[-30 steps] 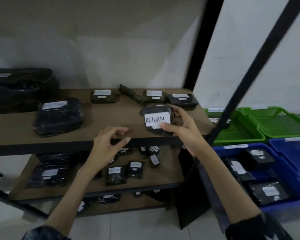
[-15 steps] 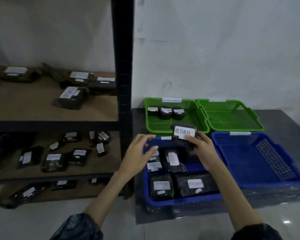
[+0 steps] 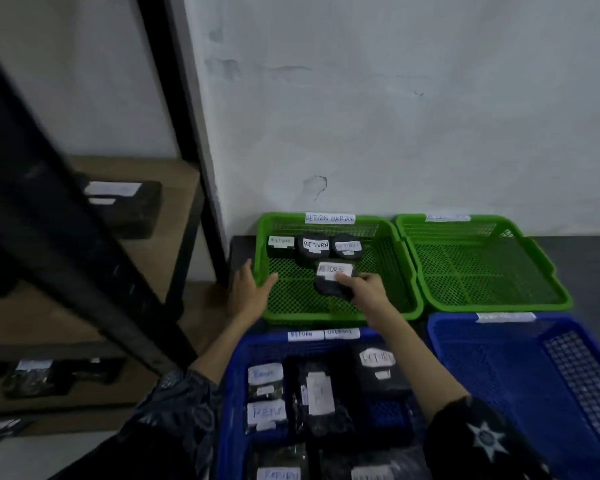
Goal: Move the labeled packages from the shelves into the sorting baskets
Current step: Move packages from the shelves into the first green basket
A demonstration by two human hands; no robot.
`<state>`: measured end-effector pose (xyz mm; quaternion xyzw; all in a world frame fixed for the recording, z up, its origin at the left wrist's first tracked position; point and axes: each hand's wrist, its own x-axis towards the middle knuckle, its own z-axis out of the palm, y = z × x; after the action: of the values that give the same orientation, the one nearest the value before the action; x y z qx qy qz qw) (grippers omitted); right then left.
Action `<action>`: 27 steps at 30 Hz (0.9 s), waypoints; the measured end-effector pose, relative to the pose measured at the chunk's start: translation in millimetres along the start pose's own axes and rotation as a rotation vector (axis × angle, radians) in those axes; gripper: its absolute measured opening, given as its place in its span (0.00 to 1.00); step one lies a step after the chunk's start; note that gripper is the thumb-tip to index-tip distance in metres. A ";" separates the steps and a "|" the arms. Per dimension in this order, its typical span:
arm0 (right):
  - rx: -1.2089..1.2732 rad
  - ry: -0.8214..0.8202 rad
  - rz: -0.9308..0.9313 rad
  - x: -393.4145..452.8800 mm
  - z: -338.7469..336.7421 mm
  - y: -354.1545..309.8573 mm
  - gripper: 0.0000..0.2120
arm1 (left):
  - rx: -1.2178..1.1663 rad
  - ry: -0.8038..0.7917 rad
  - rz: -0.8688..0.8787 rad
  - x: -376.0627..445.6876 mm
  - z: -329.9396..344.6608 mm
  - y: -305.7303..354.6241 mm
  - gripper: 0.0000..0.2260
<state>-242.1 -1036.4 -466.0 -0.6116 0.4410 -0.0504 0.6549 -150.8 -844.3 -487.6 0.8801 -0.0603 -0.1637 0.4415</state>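
Observation:
My right hand [image 3: 362, 287] grips a small black package with a white RETURN label [image 3: 331, 280], holding it low inside the left green basket [image 3: 400, 271]. Three black RETURN packages [image 3: 315, 247] stand in a row along that basket's back wall. My left hand [image 3: 248, 292] rests on the basket's left rim with its fingers spread, holding nothing. The basket's back rim carries a tag reading RETURN OVERDUE [image 3: 329, 218].
A second green basket [image 3: 482, 268] stands to the right, with nothing in it. In front sit a blue basket [image 3: 236, 355] holding several labeled black packages and another blue basket [image 3: 520, 368]. The black shelf frame [image 3: 84, 244] and wooden shelves with packages [image 3: 125, 202] fill the left.
The view has swung from the shelves to the baskets. My right hand has carried the RETURN package forward and down into the left green basket. My left hand has moved to the basket's rim.

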 end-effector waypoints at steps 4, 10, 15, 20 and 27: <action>-0.070 -0.086 0.087 36.3 48.0 7.4 0.14 | -0.092 0.015 -0.042 19.8 19.2 -16.1 0.20; -0.178 -0.058 0.065 56.4 96.2 25.4 0.18 | -0.033 0.058 -0.007 21.3 29.9 -31.5 0.12; -0.468 -0.040 -0.059 69.2 95.5 34.2 0.25 | 0.045 0.069 0.027 19.6 31.5 -30.5 0.11; -0.427 0.036 -0.086 69.7 106.4 34.2 0.24 | 0.035 0.064 0.028 19.8 32.1 -31.3 0.12; -0.245 0.153 -0.034 79.9 117.0 30.8 0.15 | 0.042 0.053 0.043 23.4 30.5 -36.4 0.15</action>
<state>-133.5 -988.6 -549.4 -0.6886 0.4820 -0.0538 0.5391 -140.7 -851.4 -539.1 0.8918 -0.0712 -0.1296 0.4276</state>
